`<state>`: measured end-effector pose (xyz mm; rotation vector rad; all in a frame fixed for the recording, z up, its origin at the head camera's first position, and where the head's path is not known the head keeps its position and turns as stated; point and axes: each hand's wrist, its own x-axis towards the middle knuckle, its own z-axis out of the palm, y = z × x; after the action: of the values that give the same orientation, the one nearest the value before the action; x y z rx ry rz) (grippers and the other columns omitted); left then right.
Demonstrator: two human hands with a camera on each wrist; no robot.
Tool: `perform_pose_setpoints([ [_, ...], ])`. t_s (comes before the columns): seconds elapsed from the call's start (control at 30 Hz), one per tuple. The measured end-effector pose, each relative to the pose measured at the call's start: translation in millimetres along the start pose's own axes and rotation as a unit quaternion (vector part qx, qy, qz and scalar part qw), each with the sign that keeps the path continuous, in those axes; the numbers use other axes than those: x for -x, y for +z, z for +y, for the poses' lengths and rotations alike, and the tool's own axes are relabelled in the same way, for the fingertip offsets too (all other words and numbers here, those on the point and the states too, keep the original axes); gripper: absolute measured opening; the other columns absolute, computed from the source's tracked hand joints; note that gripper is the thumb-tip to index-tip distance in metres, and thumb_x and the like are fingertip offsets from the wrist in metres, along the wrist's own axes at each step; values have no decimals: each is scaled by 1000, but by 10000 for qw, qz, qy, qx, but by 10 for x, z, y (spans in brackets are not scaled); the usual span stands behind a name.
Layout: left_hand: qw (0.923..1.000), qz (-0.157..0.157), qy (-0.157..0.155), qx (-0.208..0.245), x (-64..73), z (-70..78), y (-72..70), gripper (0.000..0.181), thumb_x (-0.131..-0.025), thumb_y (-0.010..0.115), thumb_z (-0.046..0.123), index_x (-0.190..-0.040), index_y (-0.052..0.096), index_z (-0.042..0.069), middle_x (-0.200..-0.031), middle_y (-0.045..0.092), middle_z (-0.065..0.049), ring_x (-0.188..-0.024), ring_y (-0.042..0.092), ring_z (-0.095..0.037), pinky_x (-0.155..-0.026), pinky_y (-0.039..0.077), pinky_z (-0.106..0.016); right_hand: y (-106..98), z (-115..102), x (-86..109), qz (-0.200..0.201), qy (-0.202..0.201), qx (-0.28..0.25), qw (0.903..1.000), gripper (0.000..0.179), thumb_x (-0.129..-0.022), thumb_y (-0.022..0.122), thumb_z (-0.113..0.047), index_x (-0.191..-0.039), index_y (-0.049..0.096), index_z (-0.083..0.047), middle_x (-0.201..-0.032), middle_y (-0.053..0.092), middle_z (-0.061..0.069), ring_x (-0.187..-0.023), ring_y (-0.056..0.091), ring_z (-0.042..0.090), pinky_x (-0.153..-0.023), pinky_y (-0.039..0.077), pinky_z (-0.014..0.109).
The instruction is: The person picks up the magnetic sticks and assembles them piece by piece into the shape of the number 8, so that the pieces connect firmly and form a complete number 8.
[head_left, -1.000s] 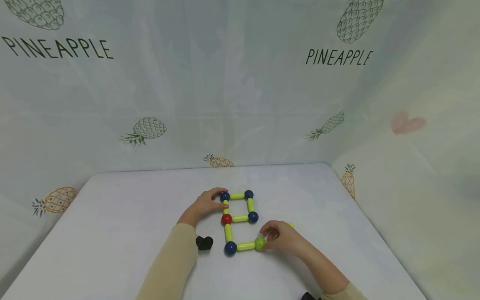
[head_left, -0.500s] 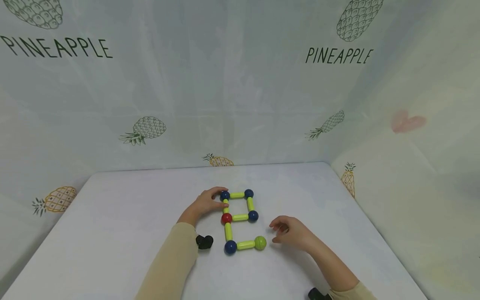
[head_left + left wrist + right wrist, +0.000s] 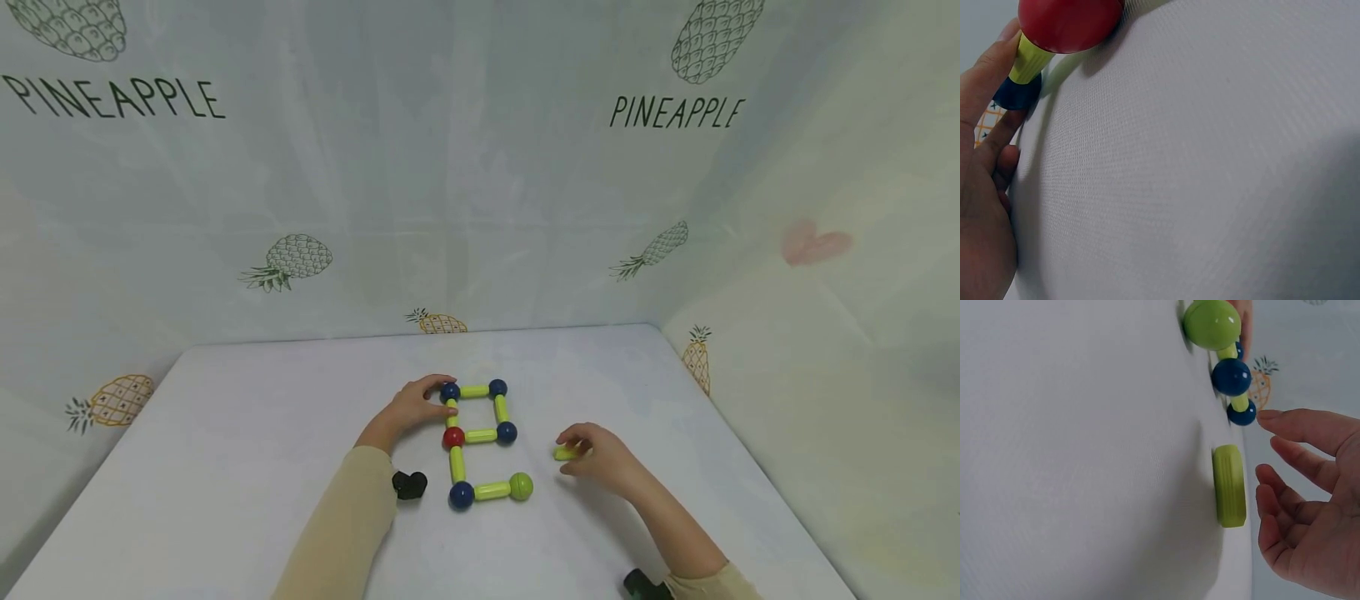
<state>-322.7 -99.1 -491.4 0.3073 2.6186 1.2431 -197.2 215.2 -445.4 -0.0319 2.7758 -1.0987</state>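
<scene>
A flat figure of yellow-green magnetic sticks and balls lies on the table: a square with a red ball [image 3: 453, 437] at one corner, and an open lower part ending in a green ball [image 3: 521, 486]. My left hand [image 3: 411, 406] holds its upper left side, thumb against a stick [image 3: 1030, 61] and fingers behind the blue ball [image 3: 1019, 94]. My right hand [image 3: 603, 458] hovers right of the figure with loosely bent fingers. Below them a loose magnetic stick [image 3: 1230, 486] lies on the table, apart from the fingertips in the right wrist view.
The white table [image 3: 247, 467] meets a pineapple-print cloth [image 3: 525, 250] at the back and sides. A small black device [image 3: 408, 485] shows beside the left sleeve, and another black device [image 3: 647, 586] by the right sleeve.
My right hand has left the green ball and moved right and slightly back, over the loose stick. The left hand and the figure stay in place.
</scene>
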Motion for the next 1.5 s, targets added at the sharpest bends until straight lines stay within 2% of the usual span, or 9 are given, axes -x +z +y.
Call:
perform_pose_setpoints([
  [0.33,10000,-1,-18,-1,5,-11,8,59,-78,82,33,-133,59,28,-137,55,-5,-124,47,-32,-102,38,-53,31,99,-102,136,9,145,9998,31,-72,83,0,-98,70,-12,-95,58,2,-82,48,20,-66,44,32],
  [0.8,10000,3,-36,22,4,-28,17,59,-78,83,34,-132,60,29,-137,54,-5,-124,47,-32,-103,37,-53,90,154,-206,138,89,288,9994,28,-73,80,3,-93,70,-14,-94,58,1,-85,51,21,-72,47,35],
  [1.13,10000,-30,-51,-17,2,-5,6,61,-78,83,34,-133,59,29,-138,54,-6,-125,47,-33,-103,37,-53,143,162,-234,27,90,391,9992,21,-77,77,4,-90,71,-11,-88,61,-1,-86,55,19,-84,49,44],
  [1.5,10000,-24,-38,-19,8,6,-15,60,-78,82,34,-133,59,29,-138,54,-5,-124,47,-33,-102,37,-54,150,135,-237,-27,122,426,9990,20,-78,77,3,-89,71,-13,-87,61,-2,-85,55,18,-83,49,42],
])
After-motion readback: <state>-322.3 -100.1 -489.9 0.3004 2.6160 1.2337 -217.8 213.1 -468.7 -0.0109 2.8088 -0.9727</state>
